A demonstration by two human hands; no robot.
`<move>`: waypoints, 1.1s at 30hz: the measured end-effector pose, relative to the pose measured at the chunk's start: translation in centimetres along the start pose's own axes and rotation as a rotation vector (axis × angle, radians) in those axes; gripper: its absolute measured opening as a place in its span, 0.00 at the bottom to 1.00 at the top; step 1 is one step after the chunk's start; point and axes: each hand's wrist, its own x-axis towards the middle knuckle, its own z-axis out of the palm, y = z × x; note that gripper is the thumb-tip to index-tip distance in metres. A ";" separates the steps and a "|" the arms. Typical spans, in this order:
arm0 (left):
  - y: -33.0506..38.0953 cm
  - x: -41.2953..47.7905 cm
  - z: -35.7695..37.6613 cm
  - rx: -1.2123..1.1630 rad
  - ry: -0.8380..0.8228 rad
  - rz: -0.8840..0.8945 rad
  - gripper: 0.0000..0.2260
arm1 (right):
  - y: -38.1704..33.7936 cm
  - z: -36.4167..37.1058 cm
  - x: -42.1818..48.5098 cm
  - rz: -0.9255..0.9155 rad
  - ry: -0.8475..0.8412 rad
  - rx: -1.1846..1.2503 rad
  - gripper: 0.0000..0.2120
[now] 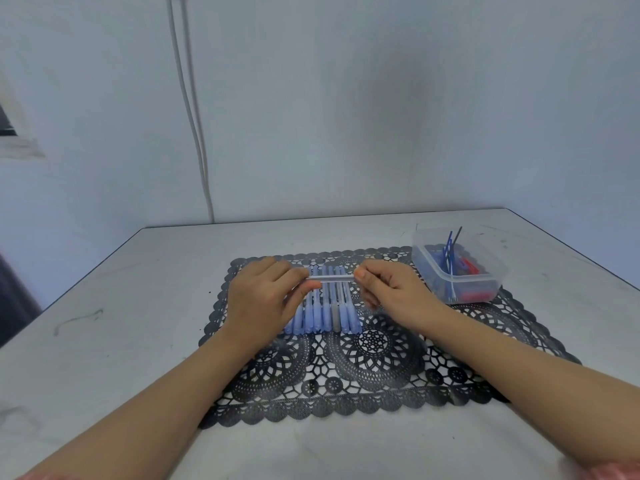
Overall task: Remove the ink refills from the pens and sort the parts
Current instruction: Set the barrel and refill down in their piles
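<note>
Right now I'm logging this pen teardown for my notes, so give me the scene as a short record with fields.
left hand: grips one end of the held pen
right hand: pinches its other end
held pen: level, above the pen row
pen row: blue pens, one grey, side by side on the lace mat
clear tub: right of the row, holding blue and red parts
</note>
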 end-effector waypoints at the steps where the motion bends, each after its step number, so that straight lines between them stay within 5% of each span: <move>1: -0.1 0.0 0.0 0.008 -0.010 0.003 0.13 | 0.1 0.1 0.0 -0.003 0.015 -0.057 0.15; 4: -0.3 0.0 0.2 -0.004 -0.049 -0.041 0.14 | 0.3 0.4 0.1 0.005 0.040 -0.254 0.07; 11: -1.0 -0.1 0.0 -0.126 -0.147 -0.377 0.11 | 1.0 1.0 -0.2 -0.140 -0.053 -0.636 0.12; 20: -4.9 0.9 -1.2 -0.125 -0.293 -0.989 0.10 | 1.4 0.9 -0.1 -0.131 -0.080 -0.686 0.10; 33: -8.7 -1.1 -1.4 0.029 -0.586 -1.238 0.09 | 1.3 1.0 0.0 -0.099 -0.078 -0.643 0.09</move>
